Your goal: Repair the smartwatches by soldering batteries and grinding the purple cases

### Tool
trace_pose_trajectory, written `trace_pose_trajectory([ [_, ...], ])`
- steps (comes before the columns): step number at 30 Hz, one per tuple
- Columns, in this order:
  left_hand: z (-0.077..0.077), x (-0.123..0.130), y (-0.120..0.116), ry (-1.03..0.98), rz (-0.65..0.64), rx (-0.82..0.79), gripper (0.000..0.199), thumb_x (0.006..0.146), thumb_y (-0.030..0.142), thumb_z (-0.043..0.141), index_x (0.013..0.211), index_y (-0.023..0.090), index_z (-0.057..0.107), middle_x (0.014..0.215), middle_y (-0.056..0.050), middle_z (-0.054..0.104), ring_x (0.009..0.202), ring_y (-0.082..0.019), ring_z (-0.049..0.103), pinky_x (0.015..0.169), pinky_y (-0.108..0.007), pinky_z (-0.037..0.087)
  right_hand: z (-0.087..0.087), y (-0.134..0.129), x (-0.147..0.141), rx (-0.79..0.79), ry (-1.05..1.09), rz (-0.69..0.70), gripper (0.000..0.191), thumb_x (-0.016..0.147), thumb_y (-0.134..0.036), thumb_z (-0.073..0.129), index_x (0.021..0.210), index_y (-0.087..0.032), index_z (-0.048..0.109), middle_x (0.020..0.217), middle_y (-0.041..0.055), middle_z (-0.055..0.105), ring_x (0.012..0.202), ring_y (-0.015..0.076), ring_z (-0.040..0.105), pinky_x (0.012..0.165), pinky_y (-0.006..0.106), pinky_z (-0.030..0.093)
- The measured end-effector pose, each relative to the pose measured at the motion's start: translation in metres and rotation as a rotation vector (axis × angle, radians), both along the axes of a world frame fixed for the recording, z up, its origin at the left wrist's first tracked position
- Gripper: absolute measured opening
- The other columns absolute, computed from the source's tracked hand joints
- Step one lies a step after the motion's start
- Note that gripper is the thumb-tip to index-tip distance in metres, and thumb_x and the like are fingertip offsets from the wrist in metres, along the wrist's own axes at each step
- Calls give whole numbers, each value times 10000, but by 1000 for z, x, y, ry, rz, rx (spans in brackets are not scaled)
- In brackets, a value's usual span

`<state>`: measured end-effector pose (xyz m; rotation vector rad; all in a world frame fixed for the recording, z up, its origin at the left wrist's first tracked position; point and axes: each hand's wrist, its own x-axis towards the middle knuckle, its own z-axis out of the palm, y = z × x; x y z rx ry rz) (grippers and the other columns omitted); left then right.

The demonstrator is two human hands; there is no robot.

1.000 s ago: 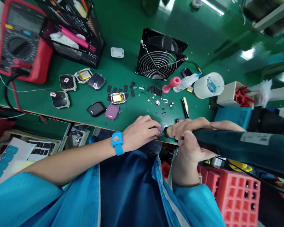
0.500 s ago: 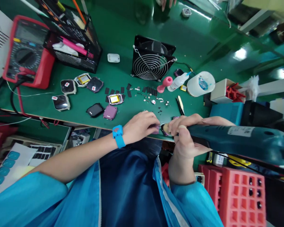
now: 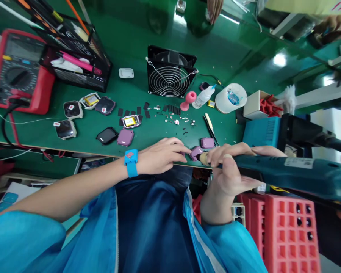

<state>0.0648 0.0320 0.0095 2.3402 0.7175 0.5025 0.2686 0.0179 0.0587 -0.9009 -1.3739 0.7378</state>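
Observation:
My right hand [image 3: 223,159] is wrapped round a dark green electric screwdriver [image 3: 272,168], held almost level. Its tip meets a small purple watch case [image 3: 196,153] near the bench's front edge. My left hand [image 3: 166,155] lies to the left with fingers stretched and apart, their tips at the case's left edge. Whether they press on it I cannot tell. Just behind the screwdriver tip is another purple watch case [image 3: 207,143]. Tweezers [image 3: 211,127] lie beyond that. Farther left are a purple cover [image 3: 125,137] and a black cover [image 3: 107,135].
A black fan [image 3: 170,72] stands at the back, near a pink holder [image 3: 188,101], a white bottle [image 3: 204,97] and a white tub [image 3: 231,98]. Small parts [image 3: 176,121] lie mid-bench. A red multimeter [image 3: 21,72] is left; red foam trays [image 3: 292,231] sit low right. Another person's hand [image 3: 215,10] shows at the top.
My left hand's fingers have drawn slightly left and straightened, so more of the purple watch case shows. The right hand still holds the screwdriver. The view has shifted a little.

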Motion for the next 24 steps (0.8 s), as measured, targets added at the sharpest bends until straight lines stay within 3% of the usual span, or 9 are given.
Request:
trace_pose_trajectory([
  [4,4,-11,-9,156,11,64,422,916,30,609,1250,269,704,1468,-48,616,1246,-255,545,946,-385,469,-5,-4,-9,107,93,0,434,877,-92,707,1163,-336,490,739,-111,620,478,90,557,478,258,562],
  [6,4,-14,-10,221,100,126,407,951,175,695,1347,259,654,1366,-97,645,1136,-267,575,881,-388,480,-6,-5,-13,76,112,-5,435,876,-101,718,1163,-337,492,744,-108,615,487,89,551,496,269,577],
  [9,-2,-18,-11,203,264,193,627,883,410,817,1423,192,586,1257,-156,662,1102,-318,583,887,-454,510,-5,-5,-18,64,149,10,401,880,-133,737,1134,-329,497,740,-100,601,486,83,522,490,267,565],
  [11,-7,-19,-11,82,267,192,549,900,373,799,1384,201,604,1334,-160,649,1237,-341,559,990,-504,511,-4,-4,-22,63,144,6,384,886,-147,741,1126,-326,500,733,-98,595,487,80,514,486,253,551],
  [14,-14,-19,-12,-76,159,162,336,984,152,623,1310,227,647,1419,-113,646,1360,-274,527,1103,-464,490,-5,0,-26,65,120,-6,366,902,-172,737,1133,-329,500,723,-97,586,486,80,521,482,241,540],
  [20,-15,-7,-14,-56,222,175,201,1056,227,551,1152,207,727,1222,-93,727,1074,-216,587,935,-370,538,-7,9,-35,91,138,42,373,904,-156,729,1135,-352,512,727,-94,575,477,92,513,438,244,512],
  [24,-17,-4,-14,-22,211,156,197,1054,251,570,1178,203,714,1274,-91,714,1128,-228,578,934,-378,510,-11,14,-33,68,72,71,232,954,-198,681,1032,-318,498,699,-99,504,476,77,503,457,226,499],
])
